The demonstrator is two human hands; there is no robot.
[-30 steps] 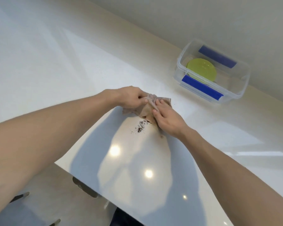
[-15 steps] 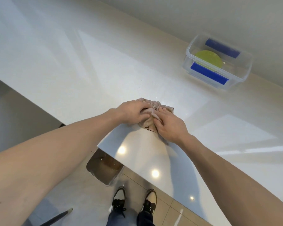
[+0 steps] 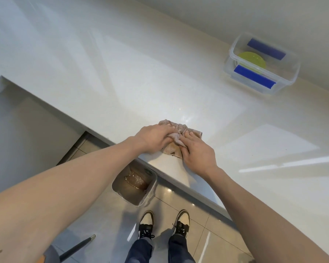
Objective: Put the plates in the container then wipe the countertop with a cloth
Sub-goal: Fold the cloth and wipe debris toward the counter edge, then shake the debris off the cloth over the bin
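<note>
A crumpled tan cloth [image 3: 179, 138] is bunched on the white bench [image 3: 122, 82] close to its near edge. It is gripped from both sides: left hand [image 3: 153, 139] with fingers curled over its left part, right hand [image 3: 197, 154] pinching its right part. Dark crumbs are seen at the cloth's near hem. A green plate [image 3: 252, 58] lies in the clear container [image 3: 262, 63], well apart. A bin [image 3: 135, 185] stands on the floor below the edge.

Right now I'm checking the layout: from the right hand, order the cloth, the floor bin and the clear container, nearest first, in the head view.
From the right hand:
1. Cloth, under its fingers, at the countertop edge.
2. Bin, on the floor below the edge, to the left.
3. Container, far right by the wall, holding a green plate.
</note>
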